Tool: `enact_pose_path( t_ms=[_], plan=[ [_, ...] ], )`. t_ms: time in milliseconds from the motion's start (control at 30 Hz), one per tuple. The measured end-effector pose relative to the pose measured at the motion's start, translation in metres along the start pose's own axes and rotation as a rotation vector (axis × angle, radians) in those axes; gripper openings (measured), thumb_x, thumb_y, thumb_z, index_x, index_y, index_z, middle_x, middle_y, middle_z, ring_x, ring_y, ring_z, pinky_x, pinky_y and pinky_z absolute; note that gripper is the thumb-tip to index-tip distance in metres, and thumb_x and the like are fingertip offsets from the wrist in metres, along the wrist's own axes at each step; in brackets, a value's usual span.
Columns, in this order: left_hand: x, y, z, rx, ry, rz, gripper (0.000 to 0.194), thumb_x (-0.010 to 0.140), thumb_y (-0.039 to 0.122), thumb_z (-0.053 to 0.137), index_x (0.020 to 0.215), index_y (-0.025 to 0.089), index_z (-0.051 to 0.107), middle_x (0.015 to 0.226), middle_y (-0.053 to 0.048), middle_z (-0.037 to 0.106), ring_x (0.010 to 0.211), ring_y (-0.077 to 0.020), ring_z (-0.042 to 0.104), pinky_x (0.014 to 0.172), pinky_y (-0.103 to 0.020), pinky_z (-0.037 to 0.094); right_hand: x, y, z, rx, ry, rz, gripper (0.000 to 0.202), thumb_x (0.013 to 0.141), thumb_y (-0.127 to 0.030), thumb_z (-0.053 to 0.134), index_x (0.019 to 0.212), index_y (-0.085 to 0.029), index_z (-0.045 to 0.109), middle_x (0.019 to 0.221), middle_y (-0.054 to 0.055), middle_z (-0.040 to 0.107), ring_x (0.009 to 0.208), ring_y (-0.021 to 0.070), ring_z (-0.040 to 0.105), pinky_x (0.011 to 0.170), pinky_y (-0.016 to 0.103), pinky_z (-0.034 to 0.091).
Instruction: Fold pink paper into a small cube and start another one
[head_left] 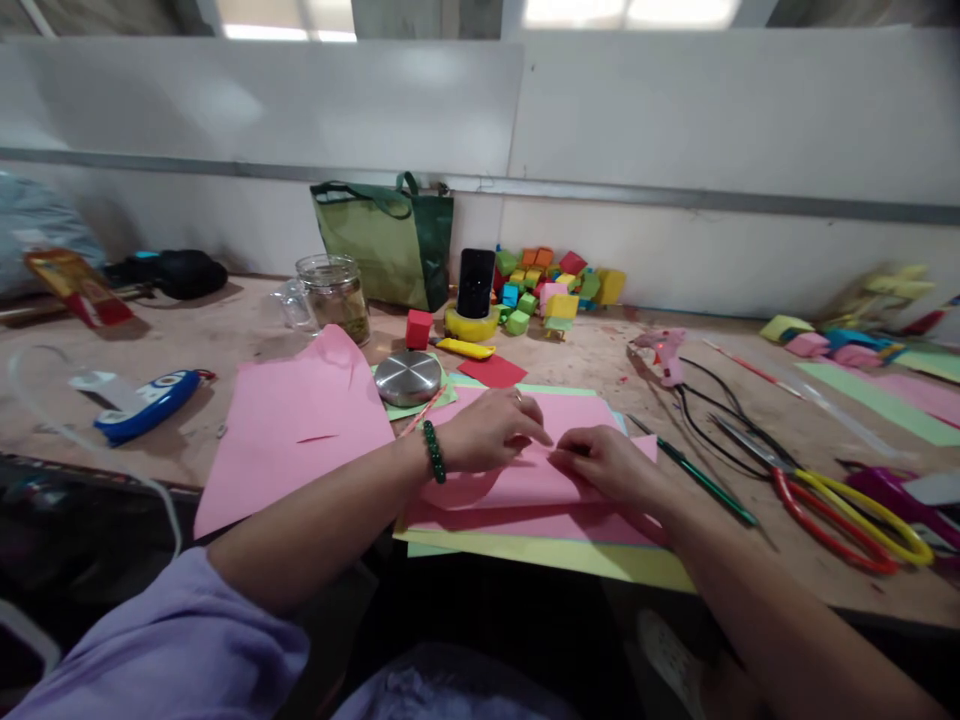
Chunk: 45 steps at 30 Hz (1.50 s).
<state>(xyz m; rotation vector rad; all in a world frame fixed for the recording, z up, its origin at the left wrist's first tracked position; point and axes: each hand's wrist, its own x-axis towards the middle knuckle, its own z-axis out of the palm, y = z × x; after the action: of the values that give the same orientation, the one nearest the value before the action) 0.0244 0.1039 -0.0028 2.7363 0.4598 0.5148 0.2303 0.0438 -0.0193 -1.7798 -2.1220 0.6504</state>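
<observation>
While my left hand (491,430) and right hand (604,460) sit close together, pink paper (585,408) lies under both.
Fingers bent on each; can't tell if either grips. Paper rests over yellow sheet (630,564) at worktop (180,340) front edge, left of green pen (709,482).

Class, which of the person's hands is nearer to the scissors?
Right. The right hand is on the pink paper, left of the scissors; the left hand is farther left, over the same paper.
</observation>
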Motion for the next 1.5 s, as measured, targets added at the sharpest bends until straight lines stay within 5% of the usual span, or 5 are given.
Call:
enact_pose_path(
  t_ms=[200,667,1167,1333,1500],
  plan=[
    [-0.010,0.029,-0.005,0.064,-0.260,0.153,0.030,0.094,0.036,0.042,0.104,0.022,0.067,0.106,-0.004,0.070,0.098,-0.0192,0.062,0.087,-0.033,0.041,-0.002,0.001,0.004,-0.003,0.028,0.007,0.028,0.082,-0.034,0.051,0.071,-0.015,0.068,0.063,0.003,0.066,0.059,0.0145,0.054,0.053,0.025,0.033],
    [-0.022,0.100,0.061,0.523,0.011,-0.150,0.099,0.077,0.081,0.027,0.127,-0.001,0.050,0.125,-0.023,0.055,0.119,-0.0345,0.045,0.106,-0.049,0.024,-0.001,0.002,0.008,-0.012,0.047,0.036,0.026,0.082,-0.034,0.052,0.074,-0.016,0.069,0.061,0.003,0.067,0.057,0.0143,0.055,0.052,0.024,0.035],
    [-0.037,0.102,0.077,0.484,0.034,-0.154,0.097,0.067,0.080,0.048,0.122,0.001,0.052,0.115,-0.015,0.059,0.109,-0.0281,0.048,0.107,-0.046,0.025,-0.001,0.000,-0.001,-0.022,0.044,-0.028,0.029,0.082,-0.038,0.056,0.077,-0.015,0.072,0.068,0.004,0.069,0.060,0.0153,0.057,0.054,0.025,0.039],
    [-0.037,0.098,0.075,0.419,0.009,-0.149,0.088,0.065,0.078,0.056,0.117,0.006,0.055,0.112,-0.012,0.059,0.107,-0.0276,0.049,0.107,-0.048,0.024,-0.037,-0.011,-0.027,-0.116,0.319,-0.278,0.032,0.089,-0.022,0.044,0.108,-0.018,0.070,0.105,0.007,0.071,0.096,0.0193,0.062,0.086,0.033,0.047],
    [-0.038,0.097,0.074,0.405,-0.003,-0.159,0.088,0.067,0.074,0.060,0.123,0.007,0.052,0.111,-0.012,0.059,0.106,-0.0271,0.049,0.109,-0.048,0.022,-0.080,-0.016,-0.006,-0.406,0.220,-0.476,0.032,0.085,-0.007,0.045,0.097,-0.018,0.073,0.096,0.008,0.073,0.089,0.0206,0.060,0.077,0.035,0.051]
  ],
)
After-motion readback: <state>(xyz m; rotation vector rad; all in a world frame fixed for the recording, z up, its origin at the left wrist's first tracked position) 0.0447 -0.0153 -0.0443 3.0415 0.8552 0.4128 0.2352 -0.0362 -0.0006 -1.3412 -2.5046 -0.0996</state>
